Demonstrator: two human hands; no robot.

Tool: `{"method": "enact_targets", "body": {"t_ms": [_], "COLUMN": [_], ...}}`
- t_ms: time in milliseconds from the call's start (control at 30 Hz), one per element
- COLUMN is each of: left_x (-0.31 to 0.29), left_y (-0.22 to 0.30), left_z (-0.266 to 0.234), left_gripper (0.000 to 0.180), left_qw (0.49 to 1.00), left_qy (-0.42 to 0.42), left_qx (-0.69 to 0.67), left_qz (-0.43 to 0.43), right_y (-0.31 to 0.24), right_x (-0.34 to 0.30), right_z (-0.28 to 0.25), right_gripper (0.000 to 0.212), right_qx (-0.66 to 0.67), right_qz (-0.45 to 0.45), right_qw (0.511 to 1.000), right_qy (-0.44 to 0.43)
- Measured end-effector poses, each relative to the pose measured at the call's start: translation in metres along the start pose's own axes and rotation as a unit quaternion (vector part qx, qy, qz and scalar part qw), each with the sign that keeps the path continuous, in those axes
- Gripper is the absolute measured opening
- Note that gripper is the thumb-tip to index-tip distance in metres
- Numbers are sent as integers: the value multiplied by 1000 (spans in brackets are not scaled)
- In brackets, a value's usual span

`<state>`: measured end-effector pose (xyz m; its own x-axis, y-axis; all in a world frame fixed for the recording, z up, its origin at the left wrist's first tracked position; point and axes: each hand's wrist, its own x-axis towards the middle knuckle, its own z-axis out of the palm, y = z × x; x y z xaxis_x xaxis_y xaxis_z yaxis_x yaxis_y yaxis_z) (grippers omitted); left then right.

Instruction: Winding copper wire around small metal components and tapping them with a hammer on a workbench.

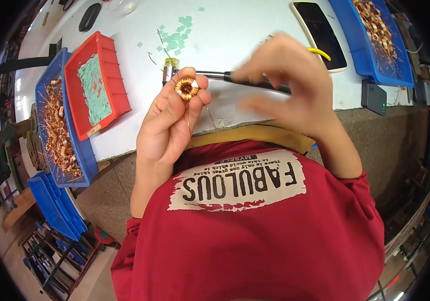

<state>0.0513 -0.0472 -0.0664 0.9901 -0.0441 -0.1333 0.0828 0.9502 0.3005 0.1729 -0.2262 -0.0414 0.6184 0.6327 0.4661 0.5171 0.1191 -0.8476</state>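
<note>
Between the thumb and fingertips of my left hand (162,118) is a ring-shaped coil (187,88) wound with copper wire, its long wire ends sticking out above and below. My right hand (295,85) is in the air to the right, blurred, thumb and fingers apart, with nothing visible between them. Behind both hands lies a hammer (212,74) with a black grip, a metal shaft and a yellow-ended head; my hands partly cover it. A yellow curved piece (319,53) shows beside the back of my right hand; what it belongs to is unclear.
Small green squares (177,37) are scattered on the white table (245,25). At left stand a red bin (119,75) of green pieces and a blue bin (87,150) of copper coils. Another blue bin (353,50), a phone (320,32) and a dark box (374,98) are at right.
</note>
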Motion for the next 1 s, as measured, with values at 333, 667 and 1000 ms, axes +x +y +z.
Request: {"method": "enact_targets", "body": {"t_ms": [333,667,1000], "left_x": [0,-5,-13], "left_y": [0,-5,-8], "left_z": [1,-2,-9], "left_gripper": [42,43,41], "left_qw": [999,970,995], "left_qy": [-5,83,9], "left_qx": [41,217,89], "left_qz": [15,74,49], "right_y": [-11,-26,5], "right_x": [-19,-11,-35], "right_z": [18,37,26], "right_gripper": [16,16,18], "right_qx": [-272,-217,-226], "right_qz": [-257,-277,-356], "right_qw": [927,929,907], "right_qy": [-5,-109,3]}}
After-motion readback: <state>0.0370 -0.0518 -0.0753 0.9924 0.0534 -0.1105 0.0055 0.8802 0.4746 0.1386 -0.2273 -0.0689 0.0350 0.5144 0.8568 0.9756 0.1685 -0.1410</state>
